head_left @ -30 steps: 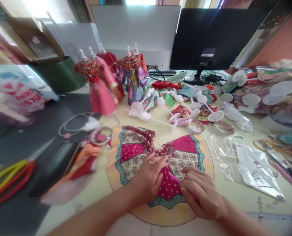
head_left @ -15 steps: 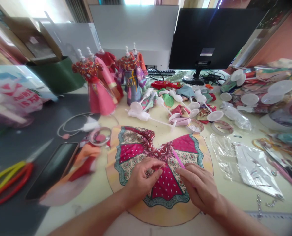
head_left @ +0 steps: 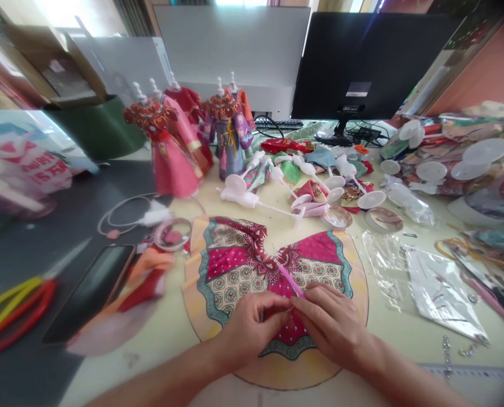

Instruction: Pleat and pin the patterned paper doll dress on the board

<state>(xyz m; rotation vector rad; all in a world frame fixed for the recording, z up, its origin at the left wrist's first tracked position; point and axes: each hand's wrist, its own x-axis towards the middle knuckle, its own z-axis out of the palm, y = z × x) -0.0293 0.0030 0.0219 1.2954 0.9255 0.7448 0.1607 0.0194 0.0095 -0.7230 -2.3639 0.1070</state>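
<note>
Across the far side of a pale table (head_left: pixel 385 333) stand a white screen (head_left: pixel 233 48) and a black monitor (head_left: pixel 370 62), with small dresses (head_left: pixel 173 161) on stands at far left. On the near middle of the table, a patterned skirt (head_left: pixel 235 282) lies spread flat, its gathered waist towards the far side. Both hands are over its near part, fingertips meeting. The left hand (head_left: pixel 256 322) is mostly closed, thumb and fingers brought together; whether they pinch something small, I cannot tell. The right hand (head_left: pixel 334 325) is curled closed around a pink stick (head_left: pixel 291 281), whose free end points far and left to the waist. Scissors (head_left: pixel 52 284) and a phone (head_left: pixel 91 291) lie to the left; a plastic bag (head_left: pixel 444 294) lies to the right, beyond a ruler (head_left: pixel 481 372).
</note>
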